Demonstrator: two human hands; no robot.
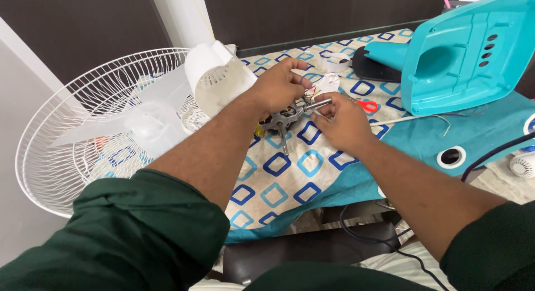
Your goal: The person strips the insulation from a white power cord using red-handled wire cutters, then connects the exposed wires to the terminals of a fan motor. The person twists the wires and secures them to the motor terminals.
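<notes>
Motor (281, 119) sits gripped by left hand (278, 86); right hand (341, 123) pinches its shaft (317, 105); grille (72, 129) crowds nine o'clock, teal housing (462, 51) two.

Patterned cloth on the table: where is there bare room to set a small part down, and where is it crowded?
Bare: the patterned cloth nearer the viewer than the motor, between both forearms. Crowded: around the left hand and right hand, and right, by the turquoise housing.

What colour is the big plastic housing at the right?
Turquoise housing, clearest in the head view.
</notes>
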